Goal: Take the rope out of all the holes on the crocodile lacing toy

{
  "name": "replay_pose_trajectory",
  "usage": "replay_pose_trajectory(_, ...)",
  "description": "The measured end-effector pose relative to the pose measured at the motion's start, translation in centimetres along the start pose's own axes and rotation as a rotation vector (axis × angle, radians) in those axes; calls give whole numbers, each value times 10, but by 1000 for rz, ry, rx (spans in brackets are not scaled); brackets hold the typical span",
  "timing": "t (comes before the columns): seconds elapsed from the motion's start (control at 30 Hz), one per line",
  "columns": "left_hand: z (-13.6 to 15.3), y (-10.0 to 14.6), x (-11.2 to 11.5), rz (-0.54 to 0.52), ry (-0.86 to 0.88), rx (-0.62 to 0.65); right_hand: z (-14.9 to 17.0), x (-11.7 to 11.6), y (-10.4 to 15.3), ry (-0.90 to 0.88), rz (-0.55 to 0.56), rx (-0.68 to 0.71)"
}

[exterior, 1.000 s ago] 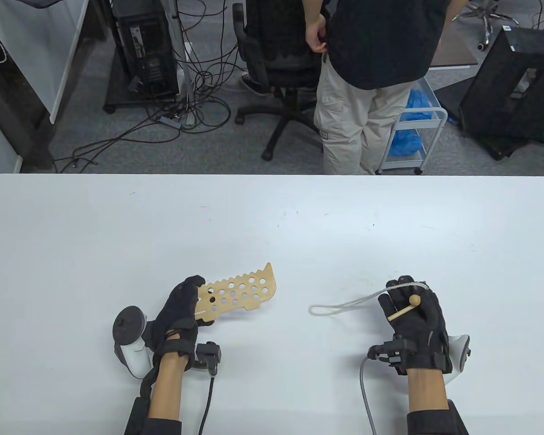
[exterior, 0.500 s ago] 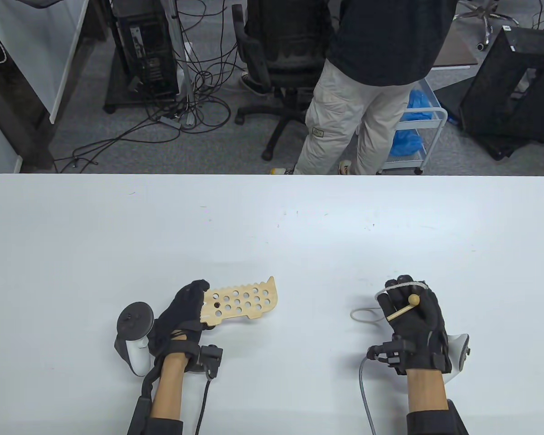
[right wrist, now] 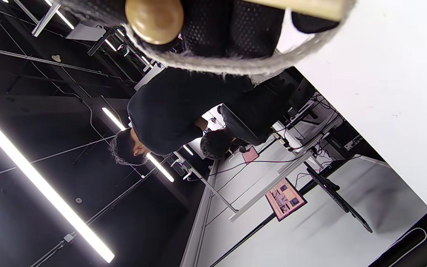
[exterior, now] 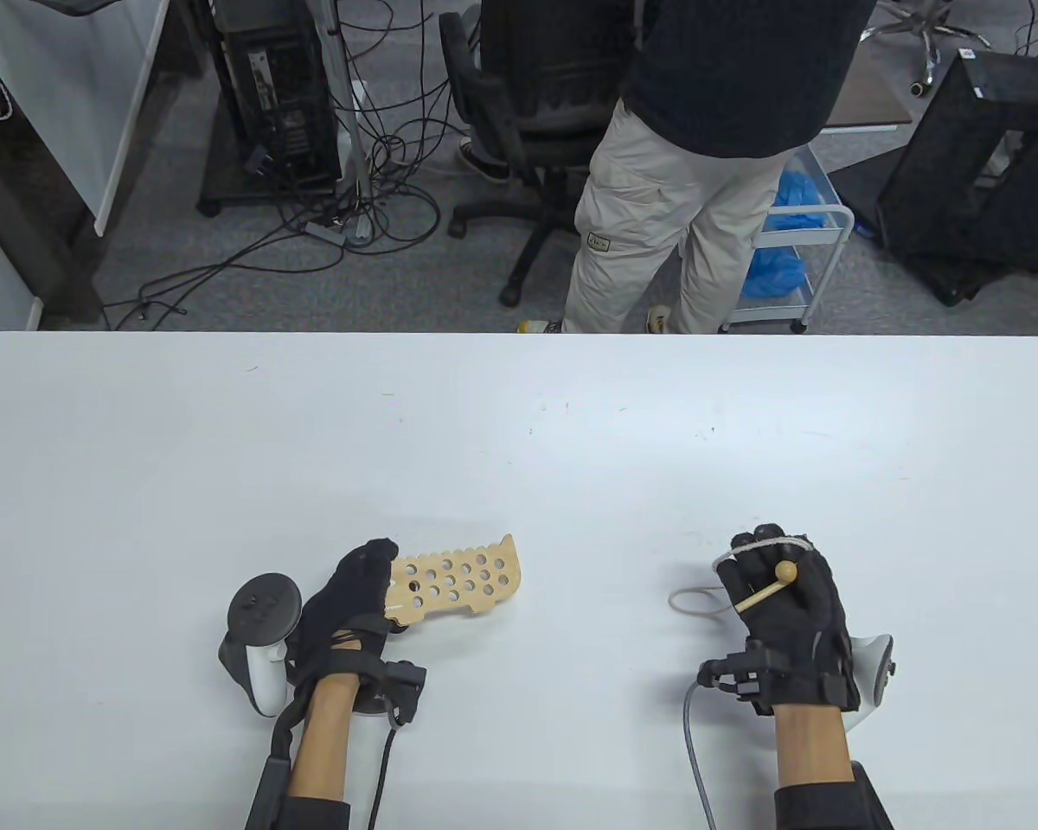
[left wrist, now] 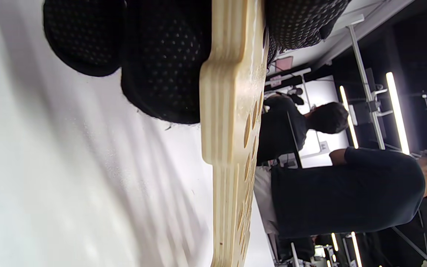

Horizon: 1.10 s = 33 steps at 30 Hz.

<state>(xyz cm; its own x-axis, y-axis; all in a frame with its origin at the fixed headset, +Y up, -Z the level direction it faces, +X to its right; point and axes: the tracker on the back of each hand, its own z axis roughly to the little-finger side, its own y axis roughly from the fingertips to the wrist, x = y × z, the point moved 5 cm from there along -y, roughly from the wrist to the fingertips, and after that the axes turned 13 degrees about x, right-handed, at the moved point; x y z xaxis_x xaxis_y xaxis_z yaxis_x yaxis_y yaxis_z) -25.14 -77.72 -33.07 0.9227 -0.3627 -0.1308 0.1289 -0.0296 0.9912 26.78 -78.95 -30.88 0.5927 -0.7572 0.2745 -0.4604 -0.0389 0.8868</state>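
A white table [exterior: 519,415] carries the scene; a loop of pale rope [exterior: 690,601] lies on it near the front edge, right side.

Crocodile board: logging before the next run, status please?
Left hand grips crocodile board, holes bare. Right hand holds rope and wooden needle. Rope apart from board; nothing between them.

Your workspace: a cluttered lab behind a white table [exterior: 519,415].
Beyond it you see grey carpet [exterior: 225,294], tangled cables [exterior: 346,207], an office chair [exterior: 528,112], a standing person [exterior: 701,130], possibly a computer tower [exterior: 281,95].
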Motion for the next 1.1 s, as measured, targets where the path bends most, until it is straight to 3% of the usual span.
replay_pose_trajectory(0.47,-4,2,-7,-45,-190,-29,1,0,0,12,-5,-5)
replay_pose_trajectory(0.77,-11,5,-13,-64,-516,-76,5,0,0,36,-19,-22)
replay_pose_trajectory(1.1,-21,4,-4,-36,-686,-30,0,-4,0,277,-69,-15)
